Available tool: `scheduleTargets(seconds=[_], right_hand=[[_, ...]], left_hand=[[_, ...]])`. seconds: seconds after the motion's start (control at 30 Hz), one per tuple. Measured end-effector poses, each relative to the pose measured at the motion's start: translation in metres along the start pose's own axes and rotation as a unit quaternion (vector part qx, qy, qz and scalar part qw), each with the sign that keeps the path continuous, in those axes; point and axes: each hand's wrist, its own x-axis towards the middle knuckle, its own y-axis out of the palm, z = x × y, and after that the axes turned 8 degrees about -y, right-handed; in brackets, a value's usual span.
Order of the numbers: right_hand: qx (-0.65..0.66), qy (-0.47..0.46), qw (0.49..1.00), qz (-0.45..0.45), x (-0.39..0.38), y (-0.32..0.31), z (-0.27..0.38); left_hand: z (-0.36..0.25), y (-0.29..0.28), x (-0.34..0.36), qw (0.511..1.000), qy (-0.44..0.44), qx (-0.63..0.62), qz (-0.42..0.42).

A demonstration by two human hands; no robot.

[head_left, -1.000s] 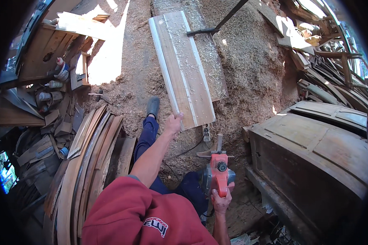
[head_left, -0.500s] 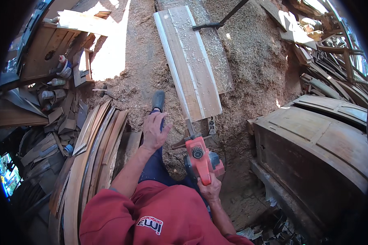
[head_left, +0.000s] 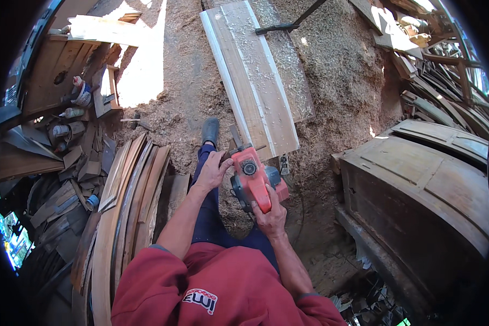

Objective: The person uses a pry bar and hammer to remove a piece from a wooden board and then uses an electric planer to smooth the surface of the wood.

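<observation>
My right hand (head_left: 269, 217) is closed round the rear handle of a red electric planer (head_left: 258, 185), held over my legs just short of the pale-striped board (head_left: 250, 81). My left hand (head_left: 212, 174) is at the planer's front left, fingers loosely bent and apart, by a metal bar on the tool; whether they touch it I cannot tell. The striped board, sprinkled with shavings, rests along a wider board (head_left: 300, 106), with a dark metal bar (head_left: 274, 30) across its upper part.
Stacked curved planks (head_left: 119, 212) stand at my left, near offcuts and glue bottles (head_left: 81, 92). A panelled wooden piece (head_left: 407, 190) is at my right, with piled timber (head_left: 437, 106) beyond it. Shavings (head_left: 337, 81) cover the ground; a small metal object (head_left: 283, 163) lies by the board's near end.
My left hand has let go of the board's near end and moved down beside the planer's front. The planer, in my right hand, has swung up and leftward toward it.
</observation>
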Motion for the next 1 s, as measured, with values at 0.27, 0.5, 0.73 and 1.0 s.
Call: scheduleTargets(seconds=[0.27, 0.5, 0.73, 1.0], right_hand=[[-0.043, -0.005, 0.999, -0.031, 0.002, 0.024, 0.002], [-0.035, -0.010, 0.999, -0.034, 0.011, 0.026, 0.000], [-0.012, 0.030, 0.999, 0.019, 0.019, 0.017, 0.001], [-0.045, 0.041, 0.991, 0.117, -0.050, -0.058, 0.000]], left_hand=[[0.027, 0.006, 0.022, 0.998, 0.023, -0.048, 0.023], [0.025, 0.003, 0.029, 0.998, 0.033, -0.050, 0.000], [0.019, -0.005, 0.037, 0.998, -0.019, -0.058, 0.032], [0.004, 0.001, 0.100, 0.912, -0.286, -0.279, 0.092]])
